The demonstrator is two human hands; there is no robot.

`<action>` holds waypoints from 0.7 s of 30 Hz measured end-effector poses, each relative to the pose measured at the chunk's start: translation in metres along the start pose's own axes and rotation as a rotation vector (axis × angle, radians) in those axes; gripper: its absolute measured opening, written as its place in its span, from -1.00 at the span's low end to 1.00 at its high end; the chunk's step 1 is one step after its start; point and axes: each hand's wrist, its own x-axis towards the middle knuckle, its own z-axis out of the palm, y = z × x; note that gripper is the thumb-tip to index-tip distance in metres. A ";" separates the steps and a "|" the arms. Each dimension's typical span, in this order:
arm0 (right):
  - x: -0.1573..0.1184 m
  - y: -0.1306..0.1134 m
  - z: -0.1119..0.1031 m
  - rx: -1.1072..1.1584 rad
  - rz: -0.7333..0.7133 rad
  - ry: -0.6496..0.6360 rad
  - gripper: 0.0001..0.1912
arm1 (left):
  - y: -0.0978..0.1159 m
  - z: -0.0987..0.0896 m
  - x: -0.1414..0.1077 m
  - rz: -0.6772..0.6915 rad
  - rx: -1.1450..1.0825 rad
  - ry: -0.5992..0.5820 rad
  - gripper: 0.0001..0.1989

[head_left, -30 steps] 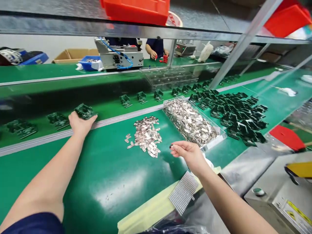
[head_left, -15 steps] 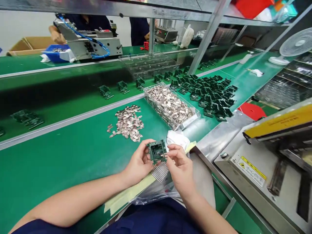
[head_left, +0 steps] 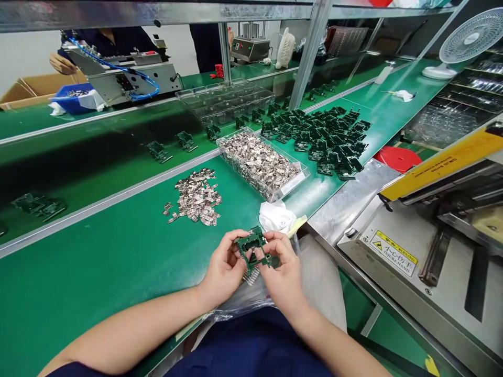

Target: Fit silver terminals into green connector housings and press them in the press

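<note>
Between my two hands is a square green plastic frame [head_left: 251, 239] with an opening in its middle. My left hand [head_left: 223, 269] grips its left side, the thumb pressed at the lower inner edge. My right hand [head_left: 283, 271] pinches the right side, its thumb reaching into the opening. Whether a small metal piece sits under the thumbs is hidden. Just below the frame shows a strip of metal pins [head_left: 251, 276], partly covered. A pile of small silvery metal pieces [head_left: 198, 196] lies on the green bench beyond my left hand. Behind my right hand is a white cloth [head_left: 276, 216].
A clear box [head_left: 262, 165] full of metal pieces stands ahead, with many green frames [head_left: 330, 137] heaped behind it. More frames [head_left: 159, 152] sit in a row along the belt. At right is a press machine [head_left: 396, 251]; a co-worker's hand [head_left: 63, 64] is far left.
The green frame has tilted, and both thumbs have moved onto its inner edge. My right hand has closed in on it. The whole view has shifted slightly.
</note>
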 end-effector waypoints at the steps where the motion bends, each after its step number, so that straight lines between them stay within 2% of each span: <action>1: -0.001 0.001 0.000 0.029 0.016 -0.002 -0.90 | 0.000 0.000 0.000 0.007 0.022 0.016 -0.75; 7: -0.001 0.002 0.001 0.341 0.223 -0.035 -0.86 | 0.001 0.001 0.001 -0.027 0.077 0.028 -0.75; 11: -0.002 -0.001 0.002 0.466 0.290 0.008 -0.81 | 0.003 0.003 -0.002 -0.103 0.036 0.042 -0.75; 17: -0.010 -0.002 0.002 0.553 0.340 0.069 -0.78 | 0.007 0.014 -0.006 -0.146 0.026 0.048 -0.73; 21: -0.017 0.008 -0.009 0.527 0.336 0.087 -0.78 | 0.005 0.023 -0.004 -0.151 0.034 -0.001 -0.71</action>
